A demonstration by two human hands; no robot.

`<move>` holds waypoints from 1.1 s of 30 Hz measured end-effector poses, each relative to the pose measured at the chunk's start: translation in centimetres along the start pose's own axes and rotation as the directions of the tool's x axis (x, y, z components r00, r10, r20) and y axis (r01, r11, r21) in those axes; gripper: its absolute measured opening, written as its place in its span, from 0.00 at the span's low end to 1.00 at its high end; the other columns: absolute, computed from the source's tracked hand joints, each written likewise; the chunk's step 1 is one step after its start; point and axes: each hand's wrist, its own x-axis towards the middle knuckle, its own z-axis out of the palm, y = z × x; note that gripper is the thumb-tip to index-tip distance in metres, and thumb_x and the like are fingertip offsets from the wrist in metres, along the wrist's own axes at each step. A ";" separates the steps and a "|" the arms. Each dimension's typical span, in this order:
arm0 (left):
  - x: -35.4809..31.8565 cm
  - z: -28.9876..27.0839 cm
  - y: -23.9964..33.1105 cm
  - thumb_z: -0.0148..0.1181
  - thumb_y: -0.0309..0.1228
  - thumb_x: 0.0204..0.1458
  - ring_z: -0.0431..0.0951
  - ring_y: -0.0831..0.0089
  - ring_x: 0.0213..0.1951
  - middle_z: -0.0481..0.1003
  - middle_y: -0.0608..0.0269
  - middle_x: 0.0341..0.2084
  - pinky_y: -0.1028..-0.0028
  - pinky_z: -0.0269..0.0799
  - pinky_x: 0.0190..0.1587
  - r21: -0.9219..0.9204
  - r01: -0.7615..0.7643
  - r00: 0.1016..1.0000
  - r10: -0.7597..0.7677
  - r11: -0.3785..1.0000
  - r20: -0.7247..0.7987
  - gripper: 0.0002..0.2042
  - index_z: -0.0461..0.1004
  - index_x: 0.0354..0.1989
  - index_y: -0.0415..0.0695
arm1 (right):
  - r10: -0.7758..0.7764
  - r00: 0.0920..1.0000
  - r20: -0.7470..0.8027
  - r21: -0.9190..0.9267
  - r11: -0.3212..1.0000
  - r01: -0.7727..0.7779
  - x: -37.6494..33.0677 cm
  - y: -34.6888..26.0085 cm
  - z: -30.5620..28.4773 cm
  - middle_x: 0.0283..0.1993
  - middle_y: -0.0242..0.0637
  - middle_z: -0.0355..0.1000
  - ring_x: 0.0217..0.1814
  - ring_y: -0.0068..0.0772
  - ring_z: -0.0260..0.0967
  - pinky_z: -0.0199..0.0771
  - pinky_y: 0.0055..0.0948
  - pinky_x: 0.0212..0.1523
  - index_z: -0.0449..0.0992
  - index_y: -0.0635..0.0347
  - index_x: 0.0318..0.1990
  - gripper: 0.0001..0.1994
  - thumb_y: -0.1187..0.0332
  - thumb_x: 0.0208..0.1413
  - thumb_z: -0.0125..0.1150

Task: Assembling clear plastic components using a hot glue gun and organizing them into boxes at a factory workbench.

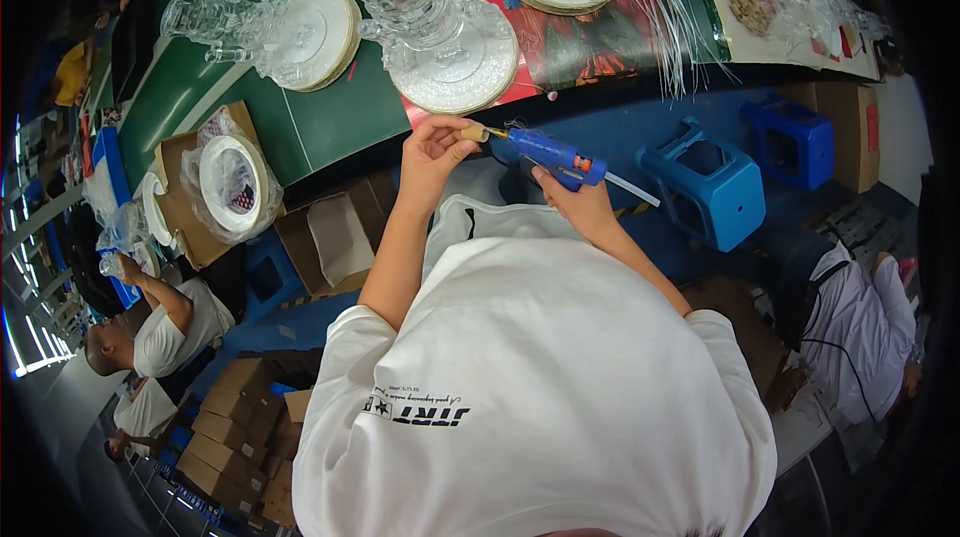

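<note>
Between the fingertips of my left hand [437, 154] is a small tan cylinder that looks like a cork [475, 134]. My right hand [577, 199] is wrapped round the grip of a blue hot glue gun [553, 157]. The gun's nozzle points left and meets or nearly meets the cork's end; I cannot tell if they touch. A white glue stick [632, 189] sticks out of the gun's back. Just beyond my hands, a clear glass vessel [420, 12] rests on a round white board [470, 62] at the table's edge.
More glassware on round white boards [318, 37] stands along the green table [265, 122]. White strands [665, 32] hang over its edge. Blue stools [705, 187] are at right. An open carton [335, 237] lies below the table at left. A co-worker [165, 327] sits at far left.
</note>
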 end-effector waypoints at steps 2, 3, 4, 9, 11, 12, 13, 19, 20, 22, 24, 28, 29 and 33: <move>0.0 0.0 0.0 0.58 0.18 0.48 0.75 0.70 0.41 0.74 0.54 0.38 0.73 0.73 0.44 -0.003 -0.001 1.000 0.001 1.000 -0.002 0.11 0.68 0.41 0.35 | -0.002 1.000 0.004 -0.005 1.000 0.002 0.0 0.1 0.0 0.19 0.27 0.67 0.20 0.16 0.64 0.64 0.19 0.23 0.74 0.62 0.30 0.10 0.65 0.51 0.63; 0.0 0.0 0.0 0.58 0.18 0.48 0.75 0.70 0.41 0.74 0.54 0.39 0.73 0.73 0.44 -0.004 -0.002 1.000 0.002 1.000 -0.004 0.11 0.68 0.41 0.35 | -0.002 1.000 0.004 -0.005 1.000 0.002 0.0 0.1 0.0 0.19 0.27 0.67 0.20 0.16 0.64 0.64 0.19 0.23 0.74 0.62 0.30 0.10 0.65 0.51 0.63; 0.1 -0.1 0.0 0.58 0.18 0.48 0.75 0.70 0.41 0.74 0.54 0.39 0.72 0.74 0.43 -0.005 -0.002 1.000 0.002 1.000 -0.005 0.11 0.68 0.41 0.35 | -0.005 1.000 0.003 -0.008 1.000 0.005 0.0 0.1 -0.1 0.19 0.28 0.67 0.20 0.16 0.64 0.64 0.19 0.23 0.74 0.62 0.30 0.10 0.64 0.51 0.63; 0.1 -0.2 -0.2 0.58 0.18 0.48 0.75 0.69 0.41 0.74 0.53 0.39 0.72 0.75 0.43 -0.010 -0.015 1.000 0.015 1.000 -0.012 0.11 0.68 0.40 0.36 | -0.002 1.000 0.003 -0.020 1.000 0.002 0.1 0.2 -0.1 0.19 0.28 0.67 0.20 0.17 0.64 0.64 0.19 0.23 0.74 0.62 0.30 0.10 0.64 0.50 0.63; 0.2 -0.2 -0.1 0.58 0.18 0.48 0.75 0.69 0.41 0.74 0.53 0.39 0.71 0.75 0.43 -0.014 -0.015 1.000 0.015 1.000 -0.013 0.11 0.68 0.40 0.36 | 0.001 1.000 0.003 -0.023 1.000 -0.001 0.1 0.2 -0.1 0.19 0.28 0.67 0.20 0.17 0.64 0.64 0.19 0.23 0.74 0.62 0.30 0.10 0.64 0.50 0.63; 0.2 -0.2 -0.1 0.58 0.18 0.48 0.75 0.69 0.41 0.74 0.53 0.39 0.71 0.75 0.42 -0.017 -0.015 1.000 0.015 1.000 -0.015 0.11 0.68 0.40 0.36 | 0.002 1.000 0.002 -0.020 1.000 -0.002 0.1 0.2 -0.1 0.19 0.28 0.67 0.20 0.17 0.64 0.64 0.19 0.23 0.74 0.62 0.29 0.10 0.64 0.50 0.63; 0.2 -0.2 0.0 0.58 0.18 0.48 0.75 0.69 0.41 0.74 0.53 0.39 0.71 0.75 0.42 -0.020 -0.015 1.000 0.015 1.000 -0.016 0.11 0.68 0.40 0.36 | 0.003 1.000 0.001 -0.017 1.000 -0.003 0.1 0.3 -0.1 0.19 0.28 0.67 0.20 0.17 0.64 0.64 0.19 0.23 0.74 0.62 0.29 0.10 0.64 0.50 0.63; 0.3 -0.2 0.1 0.58 0.18 0.48 0.75 0.69 0.42 0.74 0.53 0.39 0.71 0.75 0.42 -0.025 -0.013 1.000 0.013 1.000 -0.019 0.11 0.68 0.40 0.36 | -0.004 1.000 0.006 -0.028 1.000 0.005 0.3 0.6 -0.1 0.19 0.28 0.67 0.20 0.17 0.64 0.64 0.20 0.23 0.73 0.62 0.29 0.10 0.64 0.50 0.63; 0.3 -0.2 0.1 0.58 0.18 0.48 0.75 0.69 0.42 0.74 0.53 0.39 0.72 0.75 0.42 -0.027 -0.013 1.000 0.012 1.000 -0.020 0.11 0.68 0.40 0.36 | 0.002 1.000 0.011 -0.029 1.000 -0.002 0.3 0.5 -0.1 0.19 0.28 0.67 0.20 0.17 0.64 0.64 0.20 0.23 0.73 0.62 0.28 0.10 0.64 0.50 0.63; 0.4 -0.2 0.1 0.58 0.18 0.48 0.75 0.69 0.42 0.74 0.53 0.39 0.72 0.75 0.42 -0.029 -0.013 1.000 0.012 1.000 -0.021 0.11 0.68 0.40 0.36 | 0.016 1.000 0.022 -0.033 0.999 -0.015 0.3 0.5 -0.1 0.19 0.28 0.67 0.20 0.17 0.64 0.64 0.20 0.23 0.73 0.62 0.28 0.10 0.64 0.50 0.63; 0.4 -0.2 0.1 0.58 0.18 0.48 0.75 0.70 0.42 0.74 0.53 0.39 0.73 0.74 0.43 -0.023 -0.022 1.000 0.021 0.999 -0.022 0.11 0.68 0.40 0.36 | 0.013 1.000 0.025 -0.031 0.999 -0.013 0.2 0.3 -0.1 0.19 0.28 0.67 0.20 0.17 0.64 0.64 0.20 0.23 0.73 0.62 0.28 0.10 0.64 0.50 0.63; 0.4 -0.3 0.0 0.58 0.17 0.48 0.75 0.70 0.42 0.74 0.54 0.39 0.74 0.73 0.44 -0.025 -0.021 0.999 0.021 0.999 -0.028 0.11 0.68 0.40 0.37 | 0.006 0.999 0.037 -0.029 1.000 -0.005 0.2 0.2 -0.1 0.19 0.28 0.67 0.20 0.17 0.64 0.64 0.20 0.23 0.73 0.62 0.29 0.10 0.64 0.50 0.63; 0.4 -0.3 0.0 0.58 0.17 0.48 0.75 0.70 0.42 0.74 0.54 0.39 0.74 0.73 0.44 -0.027 -0.019 0.999 0.018 0.999 -0.030 0.11 0.68 0.40 0.37 | 0.003 0.999 0.041 -0.030 1.000 -0.002 0.2 0.2 -0.1 0.19 0.28 0.67 0.20 0.17 0.64 0.64 0.19 0.23 0.73 0.61 0.29 0.10 0.64 0.50 0.63; 0.4 -0.2 0.0 0.58 0.17 0.48 0.75 0.70 0.42 0.74 0.54 0.39 0.74 0.73 0.44 -0.024 -0.017 0.999 0.016 1.000 -0.041 0.11 0.68 0.40 0.36 | 0.011 0.998 0.068 -0.004 1.000 -0.010 0.0 -0.2 -0.1 0.19 0.27 0.67 0.20 0.16 0.64 0.63 0.18 0.22 0.73 0.61 0.29 0.09 0.64 0.51 0.63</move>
